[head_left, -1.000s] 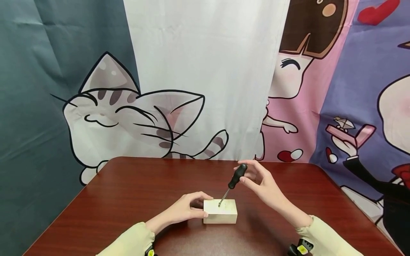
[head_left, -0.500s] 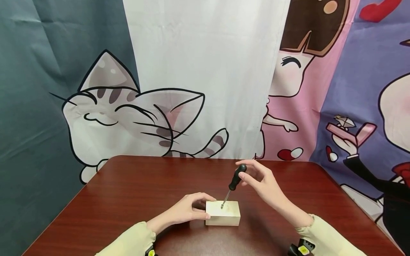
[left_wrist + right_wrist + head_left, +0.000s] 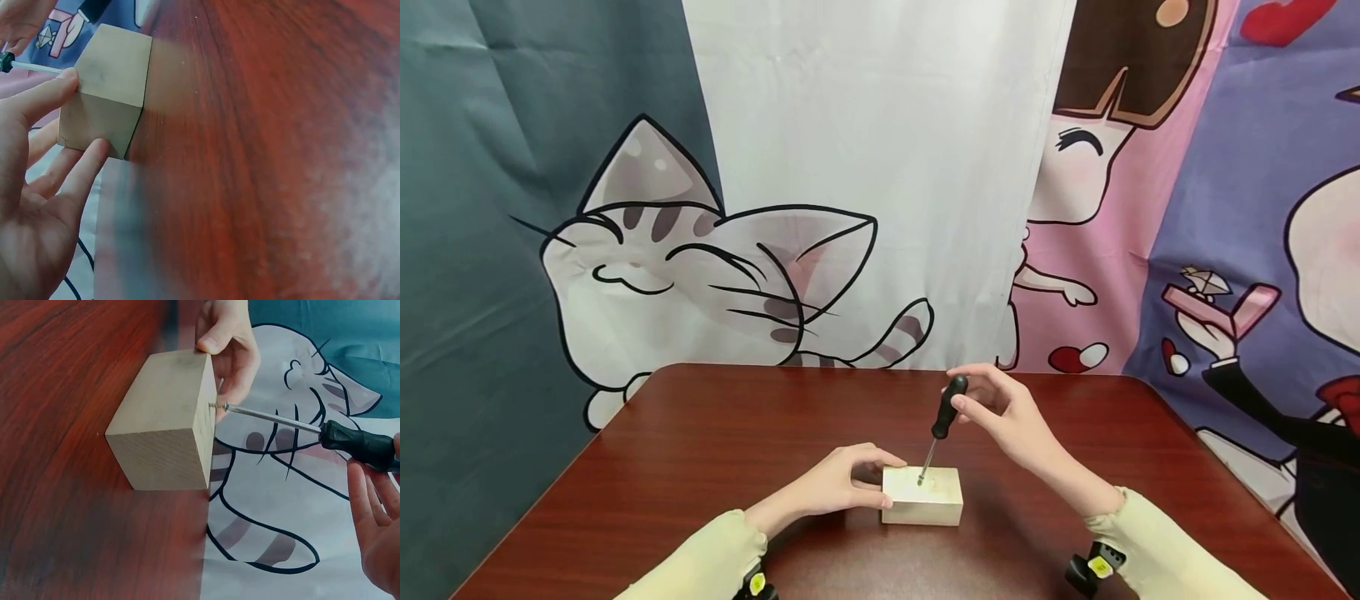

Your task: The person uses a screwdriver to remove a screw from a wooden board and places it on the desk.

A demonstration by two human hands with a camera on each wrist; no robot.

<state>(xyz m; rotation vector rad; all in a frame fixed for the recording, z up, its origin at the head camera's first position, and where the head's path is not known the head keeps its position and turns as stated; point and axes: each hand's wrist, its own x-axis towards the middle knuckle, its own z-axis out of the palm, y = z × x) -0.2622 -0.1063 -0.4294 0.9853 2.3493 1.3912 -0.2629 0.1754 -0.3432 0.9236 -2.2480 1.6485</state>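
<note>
A pale wooden block lies on the table, and my left hand grips its left end between thumb and fingers. From the block's top face a screw sticks out, part of its thread showing. The tip of a screwdriver with a black handle and thin metal shaft meets the screw head, the tool leaning slightly to the right. My right hand pinches the upper handle with thumb and fingertips. In the left wrist view, the block hides the screw.
The reddish-brown table has rounded far corners. Behind it hangs a cartoon-printed curtain. A black strap device sits on the right wrist, another on the left.
Block and left hand shifted slightly right early on. The screwdriver handle has since swung a little left and more upright, the right hand moving with it.
</note>
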